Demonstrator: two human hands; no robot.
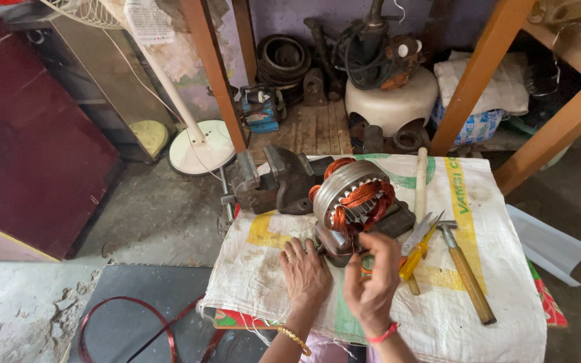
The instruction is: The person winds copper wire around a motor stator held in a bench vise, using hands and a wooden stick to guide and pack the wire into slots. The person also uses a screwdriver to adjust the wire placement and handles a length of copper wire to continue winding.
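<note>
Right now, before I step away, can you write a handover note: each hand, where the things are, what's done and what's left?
Left hand: lies flat on the woven sack cover beside the motor stator, holding nothing.
Right hand: raised at the stator's front, fingers touching its copper windings; whether they grip wire is unclear.
Stator sits by the bench vise. Scissors, a yellow-handled tool and a hammer lie to its right.
Done: copper coils fill the slots.
Left: winding ends hang loose at the front.
</note>
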